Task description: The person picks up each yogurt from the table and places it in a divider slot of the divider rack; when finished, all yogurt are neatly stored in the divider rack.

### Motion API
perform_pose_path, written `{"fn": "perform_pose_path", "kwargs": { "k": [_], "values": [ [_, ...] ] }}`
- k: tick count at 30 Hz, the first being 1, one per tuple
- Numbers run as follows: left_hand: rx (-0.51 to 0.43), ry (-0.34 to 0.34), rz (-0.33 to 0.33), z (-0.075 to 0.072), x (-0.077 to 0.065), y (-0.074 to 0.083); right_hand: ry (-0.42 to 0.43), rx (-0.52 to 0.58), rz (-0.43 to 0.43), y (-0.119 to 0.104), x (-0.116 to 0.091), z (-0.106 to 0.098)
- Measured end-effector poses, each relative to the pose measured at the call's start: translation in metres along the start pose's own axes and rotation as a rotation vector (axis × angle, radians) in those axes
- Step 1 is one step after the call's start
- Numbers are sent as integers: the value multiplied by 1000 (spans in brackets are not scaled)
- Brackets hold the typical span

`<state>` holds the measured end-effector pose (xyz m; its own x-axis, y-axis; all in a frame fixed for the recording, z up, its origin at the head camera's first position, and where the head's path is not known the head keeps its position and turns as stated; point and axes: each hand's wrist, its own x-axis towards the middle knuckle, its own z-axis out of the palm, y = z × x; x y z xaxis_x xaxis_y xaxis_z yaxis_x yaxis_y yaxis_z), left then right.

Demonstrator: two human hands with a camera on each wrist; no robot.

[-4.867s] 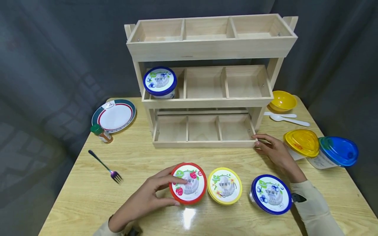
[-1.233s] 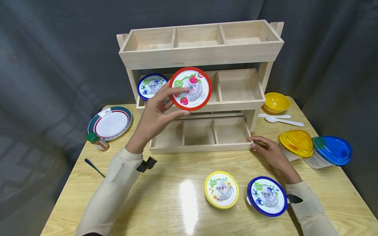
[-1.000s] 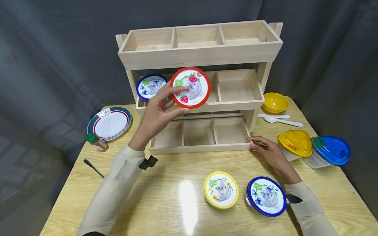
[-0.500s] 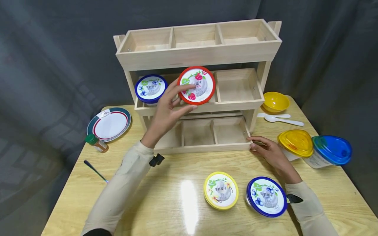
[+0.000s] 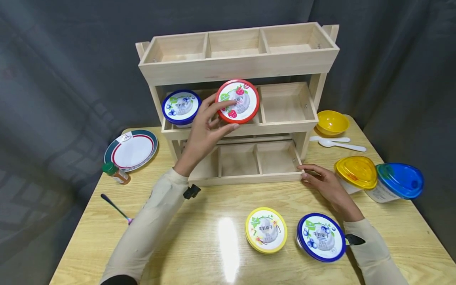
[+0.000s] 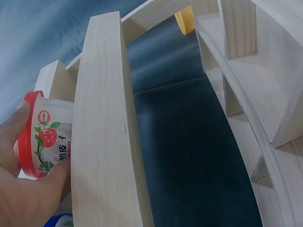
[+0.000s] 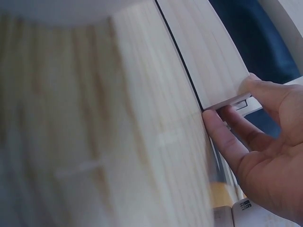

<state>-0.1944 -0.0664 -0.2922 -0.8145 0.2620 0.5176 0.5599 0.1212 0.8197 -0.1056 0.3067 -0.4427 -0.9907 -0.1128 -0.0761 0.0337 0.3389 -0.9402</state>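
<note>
My left hand (image 5: 208,126) grips a red-lidded tub (image 5: 238,101) with strawberries on its label. That tub is at the middle compartment of the rack's middle tier; in the left wrist view its base is hidden behind the front board (image 6: 102,127). Just left of it, a blue-lidded tub (image 5: 181,106) stands in the left compartment. My right hand (image 5: 327,188) holds the lower right front corner of the wooden rack (image 5: 246,180), fingertips around the board end in the right wrist view. A yellow-lidded tub (image 5: 266,230) and another blue-lidded tub (image 5: 321,237) stand on the table.
At left lie a plate (image 5: 133,150), a green-capped spice bottle (image 5: 116,173) and a fork (image 5: 115,206), partly behind the left sleeve. On the right are a yellow bowl (image 5: 332,122), white plastic cutlery (image 5: 342,145), and yellow-lidded (image 5: 356,173) and blue-lidded (image 5: 399,181) containers.
The left hand has lifted the red-lidded tub from the table to the middle tier, then shifted it slightly right and lower against the tier. The right hand has stayed at the rack's corner.
</note>
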Motion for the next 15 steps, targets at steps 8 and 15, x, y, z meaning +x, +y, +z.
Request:
{"fn": "perform_pose_path", "kwargs": {
  "k": [8, 15],
  "values": [
    [12, -42, -77, 0, 3, 4, -5, 25, 16, 0, 0, 1],
    [114, -68, -202, -3, 5, 8, -4, 35, -3, 0, -1, 1]
  ]
}}
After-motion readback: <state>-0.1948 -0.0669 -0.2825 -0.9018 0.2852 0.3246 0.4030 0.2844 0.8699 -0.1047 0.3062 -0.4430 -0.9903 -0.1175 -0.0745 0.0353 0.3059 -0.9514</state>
